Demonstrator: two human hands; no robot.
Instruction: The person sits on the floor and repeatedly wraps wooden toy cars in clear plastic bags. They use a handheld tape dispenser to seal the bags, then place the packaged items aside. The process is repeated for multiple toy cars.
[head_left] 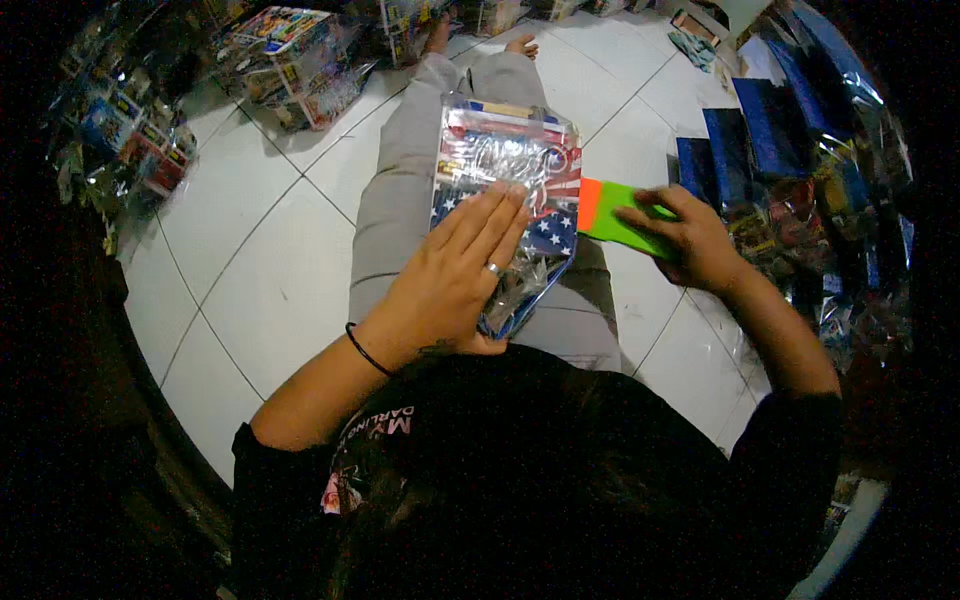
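Item: clear-wrapped package with stars-and-stripes print (478, 152), centre of frame, flat on grey-trousered legs (395, 215)
Left hand (462, 258): palm down on the package, fingers pressed together
Right hand (695, 242): pinching a green-and-orange flat piece (612, 215), its orange end at the package's right edge; tucked under or merely touching, cannot tell
Handling, in judgement: steady palm pressure, piece level, film unsnagged
Surface: white tiled floor (250, 265), dark joints
Room: wrapped bundles (290, 75), upper left; blue packets (772, 125), upper right
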